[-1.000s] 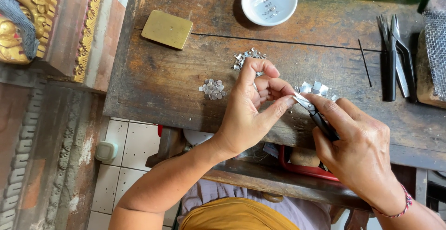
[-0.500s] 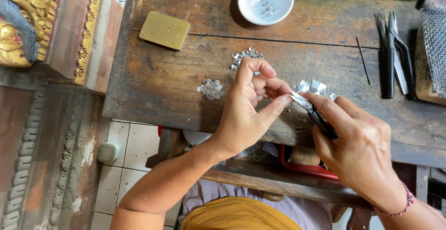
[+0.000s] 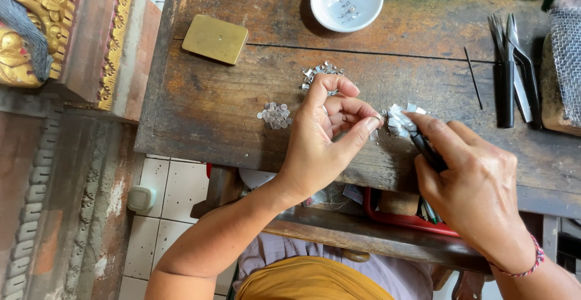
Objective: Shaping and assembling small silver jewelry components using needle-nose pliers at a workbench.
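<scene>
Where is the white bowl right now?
In the head view the white bowl sits at the far edge of the wooden workbench, right of the flat brass block and beyond the left hand.

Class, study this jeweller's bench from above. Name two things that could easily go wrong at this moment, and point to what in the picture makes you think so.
1. The left hand pinches a tiny silver piece that the dark pliers in the right hand meet; a slip could flick it off the wooden bench.
2. The pile of small silver discs lies loose near the front edge, close to the left wrist; a nudge might scatter them onto the floor.
</scene>
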